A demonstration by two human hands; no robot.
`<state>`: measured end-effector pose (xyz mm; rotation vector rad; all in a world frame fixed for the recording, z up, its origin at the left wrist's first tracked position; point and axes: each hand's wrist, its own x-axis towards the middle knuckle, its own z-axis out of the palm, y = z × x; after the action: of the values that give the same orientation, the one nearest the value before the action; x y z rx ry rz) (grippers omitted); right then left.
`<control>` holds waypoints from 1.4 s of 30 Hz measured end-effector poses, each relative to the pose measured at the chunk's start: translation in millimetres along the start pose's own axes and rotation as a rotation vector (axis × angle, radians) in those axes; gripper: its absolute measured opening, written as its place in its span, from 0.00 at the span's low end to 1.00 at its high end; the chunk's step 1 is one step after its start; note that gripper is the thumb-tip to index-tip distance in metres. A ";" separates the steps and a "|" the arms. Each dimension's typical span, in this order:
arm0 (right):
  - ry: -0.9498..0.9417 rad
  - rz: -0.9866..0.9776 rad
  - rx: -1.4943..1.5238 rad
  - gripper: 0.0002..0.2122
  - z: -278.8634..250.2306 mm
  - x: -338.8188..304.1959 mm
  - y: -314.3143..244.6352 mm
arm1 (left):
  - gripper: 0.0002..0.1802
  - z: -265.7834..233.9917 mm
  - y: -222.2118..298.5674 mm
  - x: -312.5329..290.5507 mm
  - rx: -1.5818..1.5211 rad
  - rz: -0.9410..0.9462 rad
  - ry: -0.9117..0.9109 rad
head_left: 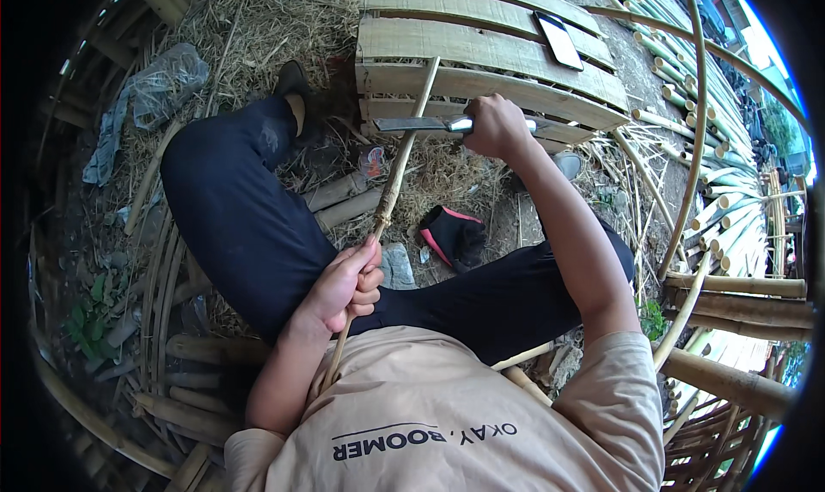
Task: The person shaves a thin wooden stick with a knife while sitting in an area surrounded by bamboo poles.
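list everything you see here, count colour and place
thin bamboo stick: one, tan, running from the bench to the lap
long metal knife: one, grey blade, laid against the stick
slatted bamboo bench: one, pale tan, top centre
flat dark phone: one, black, on the bench
black and pink glove: one, on the ground between the legs
green bamboo poles: many, stacked at right
straw litter: tan, top left
left hand: grip on the stick
right hand: grip on the knife handle

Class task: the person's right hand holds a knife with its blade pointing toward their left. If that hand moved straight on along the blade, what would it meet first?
Probably the thin bamboo stick: the knife in the right hand already reaches it.
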<state>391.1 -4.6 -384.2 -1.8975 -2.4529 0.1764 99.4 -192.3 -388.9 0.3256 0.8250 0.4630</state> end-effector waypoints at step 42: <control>0.196 0.100 0.024 0.10 23.3 -10.4 7.0 | 0.23 -20.7 -1.3 10.0 -0.029 -0.033 -0.091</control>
<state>398.2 -14.5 -407.7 -1.9274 -2.2241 0.0209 89.8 -186.3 -408.9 0.3040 0.7331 0.4262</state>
